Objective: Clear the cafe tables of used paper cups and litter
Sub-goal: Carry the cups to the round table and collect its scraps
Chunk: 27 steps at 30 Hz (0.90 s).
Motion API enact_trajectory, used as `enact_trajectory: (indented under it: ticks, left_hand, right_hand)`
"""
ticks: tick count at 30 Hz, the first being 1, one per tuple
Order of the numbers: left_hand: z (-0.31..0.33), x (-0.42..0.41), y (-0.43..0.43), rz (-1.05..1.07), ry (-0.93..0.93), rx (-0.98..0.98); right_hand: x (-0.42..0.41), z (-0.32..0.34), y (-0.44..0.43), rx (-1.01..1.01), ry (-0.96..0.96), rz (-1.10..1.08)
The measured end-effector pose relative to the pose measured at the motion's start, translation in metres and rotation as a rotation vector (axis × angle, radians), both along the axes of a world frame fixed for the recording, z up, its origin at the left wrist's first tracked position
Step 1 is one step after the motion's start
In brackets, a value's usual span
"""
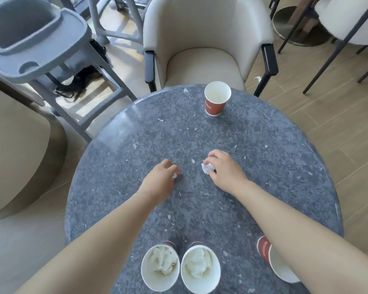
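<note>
- A round grey stone-look table (263,166) fills the view; the person stands at its 6 o'clock edge with both arms reaching to the centre.
- The right hand (223,170) is just right of centre. Its fingers are curled and pinch a crumpled tissue wad (207,168) at the hand's 9 o'clock side.
- The left hand (160,179) is just left of centre. Its fingertips are closed on a small white scrap (174,176), against the tabletop.
- Two stuffed cups (159,268), upright, side by side and already packed with tissue, sit at the 6 o'clock edge. That is straight back from both hands, the left slightly nearer.
- A tipped cup (272,257) lies at about 5 o'clock, mouth towards the person, partly hidden under the right forearm.
- An empty cup (217,98) stands upright at the 12 o'clock rim, well apart from both hands, the right nearer. It is likely the roomiest place for the litter.
</note>
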<state>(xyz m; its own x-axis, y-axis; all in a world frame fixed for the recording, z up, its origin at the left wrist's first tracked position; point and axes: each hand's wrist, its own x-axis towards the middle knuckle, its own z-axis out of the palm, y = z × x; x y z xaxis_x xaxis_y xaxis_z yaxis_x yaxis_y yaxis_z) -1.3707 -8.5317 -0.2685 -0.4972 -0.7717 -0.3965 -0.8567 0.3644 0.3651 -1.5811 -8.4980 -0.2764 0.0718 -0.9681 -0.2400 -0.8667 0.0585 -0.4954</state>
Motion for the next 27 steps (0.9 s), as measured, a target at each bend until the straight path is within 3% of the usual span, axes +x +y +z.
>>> enact_trajectory:
  ticks: [8,16,21,27]
  left_hand:
    - [0.009,-0.024,-0.009,0.012,0.184,-0.047]
    - [0.064,0.000,0.062,0.170,0.486,-0.103]
    - [0.090,0.037,0.124,0.169,0.479,-0.118]
    - [0.092,0.065,0.170,0.183,0.371,-0.099]
  right_hand:
    - [-0.013,0.012,0.010,0.006,-0.185,-0.138]
    - [0.023,0.069,0.087,-0.131,-0.324,-0.103]
    - [0.061,0.084,0.143,-0.115,-0.386,-0.036]
    - [0.082,0.085,0.180,-0.104,-0.288,-0.002]
